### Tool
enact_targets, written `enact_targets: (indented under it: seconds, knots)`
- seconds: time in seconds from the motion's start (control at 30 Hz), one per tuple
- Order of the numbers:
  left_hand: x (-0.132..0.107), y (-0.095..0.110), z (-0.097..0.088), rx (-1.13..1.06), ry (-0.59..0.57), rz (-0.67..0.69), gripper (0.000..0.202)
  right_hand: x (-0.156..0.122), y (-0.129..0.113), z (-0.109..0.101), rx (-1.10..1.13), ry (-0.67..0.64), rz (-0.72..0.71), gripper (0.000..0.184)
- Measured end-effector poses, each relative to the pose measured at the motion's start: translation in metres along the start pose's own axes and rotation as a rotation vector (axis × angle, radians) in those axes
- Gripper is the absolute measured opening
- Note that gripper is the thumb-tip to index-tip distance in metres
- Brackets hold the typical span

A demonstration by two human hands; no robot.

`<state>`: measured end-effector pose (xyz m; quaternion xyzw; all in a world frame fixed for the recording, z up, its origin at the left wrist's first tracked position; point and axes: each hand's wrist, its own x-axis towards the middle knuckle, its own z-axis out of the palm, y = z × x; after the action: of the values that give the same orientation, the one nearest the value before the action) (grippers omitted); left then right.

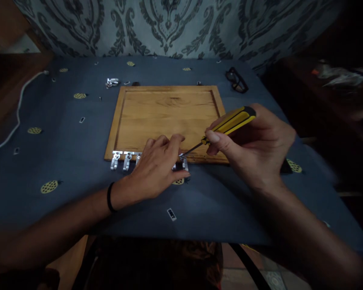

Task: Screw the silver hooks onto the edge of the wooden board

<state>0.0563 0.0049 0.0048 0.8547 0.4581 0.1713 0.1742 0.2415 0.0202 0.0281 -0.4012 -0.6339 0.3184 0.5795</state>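
A wooden cabinet door (166, 121) lies flat, with several metal hinges (127, 159) in a row along its near edge. My left hand (157, 165) reaches over that edge, its thumb and forefinger around the rightmost hinge (184, 162) and its palm hiding some of the others. In my right hand (257, 145) is a yellow and black screwdriver (232, 121), tilted down to the left. Its tip meets the rightmost hinge; the screw head there is too small to make out.
Beyond the door's far left corner lies a loose hinge (112, 82), with a small screw (100, 98) nearby. Black-framed glasses (237, 79) rest at the back right. A white cable (19, 108) runs along the left. Blue cloth with pineapple prints (63, 153) covers the table.
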Motion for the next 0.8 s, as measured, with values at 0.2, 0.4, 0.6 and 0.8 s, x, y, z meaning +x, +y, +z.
enact_targets:
  seconds: [0.2,0.4,0.6,0.8]
  knots:
    - [0.000,0.000,0.000,-0.019,-0.005,0.003,0.067,0.005,0.001,-0.005,0.046,-0.089,0.025,0.024]
    - [0.000,0.000,-0.001,-0.028,-0.018,-0.014,0.067,0.006,-0.002,-0.015,0.015,-0.225,0.036,0.008]
    - [0.000,-0.001,0.001,-0.033,0.011,-0.007,0.066,0.004,-0.003,-0.008,-0.030,-0.130,-0.046,0.023]
    - [0.000,-0.001,0.000,-0.022,-0.005,-0.014,0.069,-0.004,-0.001,-0.003,0.069,0.099,-0.133,0.011]
